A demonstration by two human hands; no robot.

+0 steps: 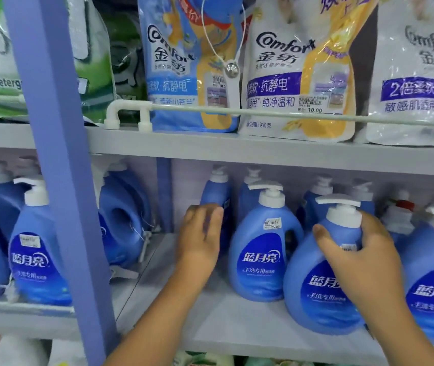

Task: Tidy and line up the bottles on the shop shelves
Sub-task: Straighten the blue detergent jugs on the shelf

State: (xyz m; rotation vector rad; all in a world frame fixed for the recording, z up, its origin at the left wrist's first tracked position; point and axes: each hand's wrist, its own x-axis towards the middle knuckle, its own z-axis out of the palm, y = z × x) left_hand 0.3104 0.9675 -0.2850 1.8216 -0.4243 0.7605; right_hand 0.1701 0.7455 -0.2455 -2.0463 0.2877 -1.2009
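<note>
Blue pump bottles with white caps fill the middle shelf (237,320). My right hand (361,260) grips the shoulder of a front bottle (313,294), which leans to the left. Beside it stands another blue bottle (260,260), upright, with a price sticker. My left hand (201,233) reaches toward the back of the shelf and its fingers lie against a slimmer blue bottle (215,191); the hand is blurred, so I cannot tell whether it grips it. More blue bottles (318,199) stand behind.
A violet upright post (62,180) splits the shelving. Left of it stand more blue bottles (36,249) and a blue jug (120,220) turned sideways. Comfort refill pouches (297,75) sit on the shelf above behind a white rail (263,110). Bare shelf shows left of the bottles.
</note>
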